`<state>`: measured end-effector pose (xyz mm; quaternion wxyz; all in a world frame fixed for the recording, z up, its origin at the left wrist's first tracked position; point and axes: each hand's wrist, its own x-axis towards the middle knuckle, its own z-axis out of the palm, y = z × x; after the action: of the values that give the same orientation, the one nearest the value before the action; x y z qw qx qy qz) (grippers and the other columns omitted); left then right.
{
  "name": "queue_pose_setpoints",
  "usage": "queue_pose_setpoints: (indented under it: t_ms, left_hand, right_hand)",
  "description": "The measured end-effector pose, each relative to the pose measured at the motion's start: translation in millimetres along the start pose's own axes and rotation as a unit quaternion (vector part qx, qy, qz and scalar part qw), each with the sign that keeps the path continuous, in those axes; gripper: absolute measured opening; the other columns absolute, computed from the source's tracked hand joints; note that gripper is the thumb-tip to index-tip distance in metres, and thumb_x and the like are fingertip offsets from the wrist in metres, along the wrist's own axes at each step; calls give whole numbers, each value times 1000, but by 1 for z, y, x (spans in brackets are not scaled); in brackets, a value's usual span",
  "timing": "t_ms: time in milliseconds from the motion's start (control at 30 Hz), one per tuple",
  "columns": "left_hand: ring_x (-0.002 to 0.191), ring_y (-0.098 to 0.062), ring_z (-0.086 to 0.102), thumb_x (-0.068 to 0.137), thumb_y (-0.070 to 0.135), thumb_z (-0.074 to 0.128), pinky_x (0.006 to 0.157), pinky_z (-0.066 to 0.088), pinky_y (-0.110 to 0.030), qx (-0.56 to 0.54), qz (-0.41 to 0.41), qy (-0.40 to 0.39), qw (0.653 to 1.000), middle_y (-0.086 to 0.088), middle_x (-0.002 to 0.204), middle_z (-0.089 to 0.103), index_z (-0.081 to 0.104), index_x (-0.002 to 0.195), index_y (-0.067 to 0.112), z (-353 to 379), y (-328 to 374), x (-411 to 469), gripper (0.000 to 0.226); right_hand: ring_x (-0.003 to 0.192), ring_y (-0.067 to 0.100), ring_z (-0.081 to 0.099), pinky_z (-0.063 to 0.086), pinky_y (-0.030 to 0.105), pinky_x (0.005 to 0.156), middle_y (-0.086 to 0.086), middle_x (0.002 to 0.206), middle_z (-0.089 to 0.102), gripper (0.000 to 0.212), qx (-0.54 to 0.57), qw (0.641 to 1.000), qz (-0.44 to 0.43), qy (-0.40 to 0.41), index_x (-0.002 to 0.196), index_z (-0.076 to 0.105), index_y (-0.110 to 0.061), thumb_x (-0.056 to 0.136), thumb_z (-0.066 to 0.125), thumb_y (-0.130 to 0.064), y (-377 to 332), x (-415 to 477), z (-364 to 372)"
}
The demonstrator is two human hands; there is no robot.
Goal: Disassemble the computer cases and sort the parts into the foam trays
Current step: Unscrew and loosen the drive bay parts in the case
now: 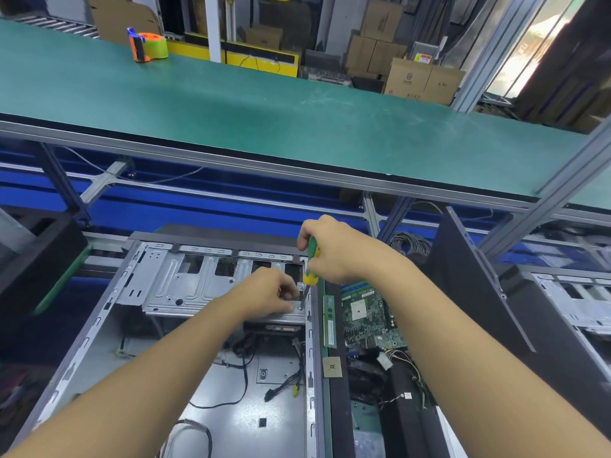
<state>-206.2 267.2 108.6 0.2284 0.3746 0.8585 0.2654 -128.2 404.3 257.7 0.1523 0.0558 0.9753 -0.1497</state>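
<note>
The right hand (334, 252) grips a green-yellow screwdriver (311, 277); the left hand (271, 290) pinches at its tip. The green motherboard (367, 312) lies right of them, and the grey metal cage (185, 285) is not yet out.

head view | looks forward and down | close over open computer case (211, 325)

The open computer case (198, 325) lies nearest, a motherboard (370, 319) just right of it. Behind runs the counter (297, 127), a tape dispenser (148, 46) on its far left; boxes (423, 77) stand beyond.
</note>
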Motion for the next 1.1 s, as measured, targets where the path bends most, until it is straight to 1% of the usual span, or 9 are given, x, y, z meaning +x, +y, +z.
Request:
queue_pose_setpoints:
  t_ms: [67,133,333,467,567,733,900,1000,1100]
  left_hand:
    - [72,0,57,79,26,77,66,43,-16,14,10,19,1000,15,83,63,75,95,23,6,4,1,16]
    - [73,0,56,78,30,77,60,37,-11,28,13,38,999,17,81,60,76,90,25,9,7,2,13]
    - [80,-9,56,83,43,73,71,53,-31,106,20,101,989,13,94,64,76,90,30,20,10,0,16]
    - [77,-10,60,84,42,68,69,54,-32,126,28,105,986,11,90,64,71,88,27,25,8,0,16]
    - [73,-9,60,83,36,70,67,51,-27,76,26,106,991,11,80,64,69,81,24,20,9,0,12]
    - [67,4,60,84,25,74,59,42,-8,-54,12,119,991,13,72,67,66,77,26,5,13,-4,10]
    - [72,0,63,87,14,71,72,49,-13,-103,69,88,988,11,78,69,71,86,25,12,51,-3,11]
    - [77,3,66,92,25,67,75,49,-13,-45,104,17,993,14,82,73,75,97,26,29,78,3,9]
    - [81,-10,67,92,28,66,79,52,-26,49,131,-64,988,7,82,73,76,96,20,58,103,11,13]
  right_hand:
    - [94,27,49,46,40,76,2,111,43,25,-1,999,13,34,110,48,-21,98,55,-41,-2,0,7]
    - [93,29,54,47,41,76,3,104,48,36,-46,995,32,77,109,47,-16,102,45,-51,-4,1,11]
    - [96,26,53,42,35,74,5,113,54,11,2,995,-14,101,111,52,-16,101,47,-14,1,0,12]
    - [90,24,52,41,35,70,4,112,56,17,23,995,-7,101,112,52,-17,96,49,-12,4,-4,7]
    - [85,26,57,50,37,70,4,109,59,18,69,988,2,138,109,52,-20,92,57,-17,9,-10,0]
    - [76,9,53,42,22,61,-15,84,53,30,174,931,6,321,101,57,-20,86,75,-38,31,-27,-16]
    - [66,8,50,35,17,54,-6,72,53,25,199,882,12,427,96,49,-16,101,54,-39,65,-52,-6]
    - [65,12,55,39,19,53,-4,73,59,9,201,891,19,406,97,45,-24,100,51,-30,91,-67,16]
    - [58,23,62,51,38,55,5,77,62,10,174,947,87,257,91,44,-31,94,52,-27,122,-71,53]
